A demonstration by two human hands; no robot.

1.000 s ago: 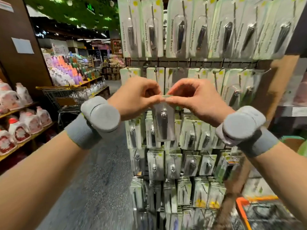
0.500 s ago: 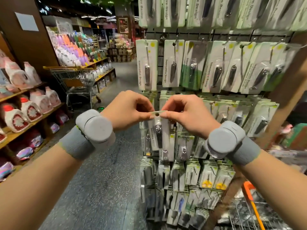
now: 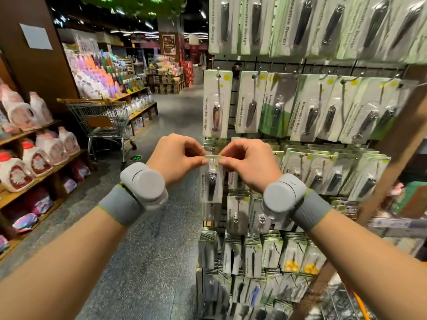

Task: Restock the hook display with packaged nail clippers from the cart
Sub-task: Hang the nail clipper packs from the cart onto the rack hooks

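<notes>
Up front of the hook display [image 3: 300,72], a dark wire grid w/ metal hooks and rows of hanging carded clippers, both hands hold one pkg at its top edge. Left hand [image 3: 175,158] pinches the top left corner of the white-card blister pack w/ a silver nail clipper [image 3: 212,181], thumb & forefinger closed on the card, other fingers curled. Right hand [image 3: 250,165] pinches the top right corner the same way. Pack hangs upright between them, hang hole at top centre showing betw. the fingertips, printed side facing the camera. It sits just in front of the left end of the display's third row down; can't tell if it touches a hook.

Each wrist carries a grey round sensor puck on a grey knit band: left wrist unit [image 3: 144,185], right wrist unit [image 3: 284,195].

Bottom right, an orange-rimmed wire cart [image 3: 342,303] shows partly, blurred. Across the speckled grey floor [image 3: 150,250], a metal shopping trolley [image 3: 101,116] stands by wooden shelves of pink-and-white jugs [image 3: 34,155] on the left.
</notes>
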